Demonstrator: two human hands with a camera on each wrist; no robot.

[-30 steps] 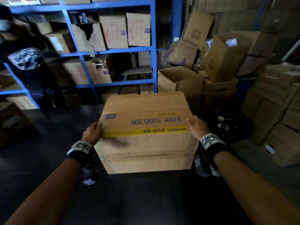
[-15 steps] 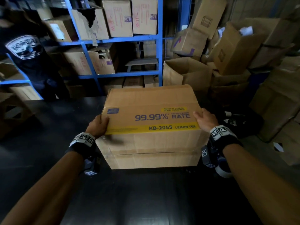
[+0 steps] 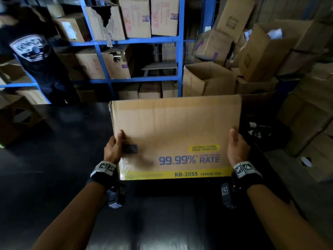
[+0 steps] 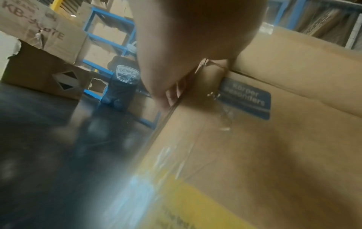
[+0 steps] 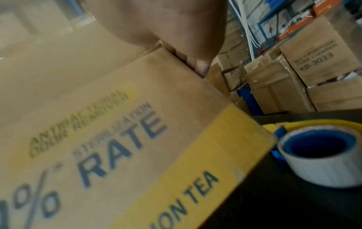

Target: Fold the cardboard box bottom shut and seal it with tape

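Note:
A brown cardboard box (image 3: pixel 176 127) printed "99.99% RATE" with a yellow band is tipped up over the black table (image 3: pixel 54 159), its printed face toward me. My left hand (image 3: pixel 115 148) grips its left edge, thumb on the front and fingers (image 4: pixel 166 96) curled round the side. On the opposite edge my right hand (image 3: pixel 236 147) holds on the same way, fingertips (image 5: pixel 199 63) wrapped over the corner. The box (image 5: pixel 98 108) fills both wrist views. A roll of tape (image 5: pixel 317 159) with a blue core lies on the table by the box's lower right corner. The box's bottom flaps are hidden.
A person in a dark printed shirt (image 3: pixel 36 56) stands at the back left by blue shelving (image 3: pixel 100 56) full of cartons. More cartons (image 3: pixel 261 51) are piled at the right. An open box (image 3: pixel 16 120) sits on the table's left edge.
The box lay with its printed panel up; both hands have tipped it upright so that panel faces me. The hands slid higher along the side edges.

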